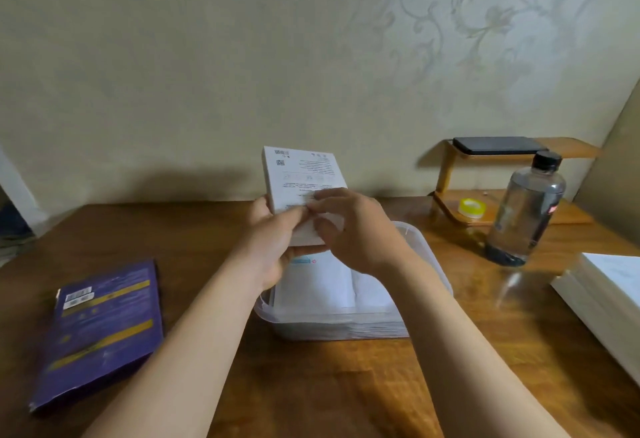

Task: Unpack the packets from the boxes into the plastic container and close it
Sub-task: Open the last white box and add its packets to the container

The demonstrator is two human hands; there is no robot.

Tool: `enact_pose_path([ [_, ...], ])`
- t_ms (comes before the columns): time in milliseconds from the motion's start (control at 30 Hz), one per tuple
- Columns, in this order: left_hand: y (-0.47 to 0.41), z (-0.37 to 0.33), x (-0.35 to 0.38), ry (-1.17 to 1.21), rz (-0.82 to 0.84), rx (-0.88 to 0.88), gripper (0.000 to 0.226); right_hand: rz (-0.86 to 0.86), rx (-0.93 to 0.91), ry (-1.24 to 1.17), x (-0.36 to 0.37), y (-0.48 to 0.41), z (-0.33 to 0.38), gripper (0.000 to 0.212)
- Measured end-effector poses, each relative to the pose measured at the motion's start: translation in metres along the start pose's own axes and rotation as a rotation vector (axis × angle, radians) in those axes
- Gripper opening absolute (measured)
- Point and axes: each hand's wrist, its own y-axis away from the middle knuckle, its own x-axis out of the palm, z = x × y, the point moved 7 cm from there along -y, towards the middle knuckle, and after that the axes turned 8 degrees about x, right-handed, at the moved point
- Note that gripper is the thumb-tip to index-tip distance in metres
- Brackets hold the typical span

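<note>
Above the plastic container [349, 323], our left hand [273, 247] grips the white box [304, 178]; right hand [356, 230] pinches its flap.

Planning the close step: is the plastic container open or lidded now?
Open: the plastic container has no lid; white packets lie exposed inside, below the white box in the left hand and right hand.

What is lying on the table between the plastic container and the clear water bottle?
Nothing. In the head view, only bare wooden table shows between the plastic container and the water bottle, which stand apart.
</note>
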Motion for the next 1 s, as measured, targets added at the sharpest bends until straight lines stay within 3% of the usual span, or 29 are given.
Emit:
enact_pose_path([
  [300,-0.011,0.014,-0.003,-0.012,-0.001,-0.004,0.038,-0.05,0.018,-0.016,0.008,-0.019,-0.024,0.02],
  [567,-0.012,0.015,-0.004,-0.039,0.003,0.028,0.033,-0.056,-0.035,0.001,0.011,-0.018,-0.025,0.007],
  [1000,-0.008,0.016,-0.003,-0.066,0.033,0.013,0.031,-0.046,-0.081,0.162,0.02,-0.017,-0.02,0.012],
])
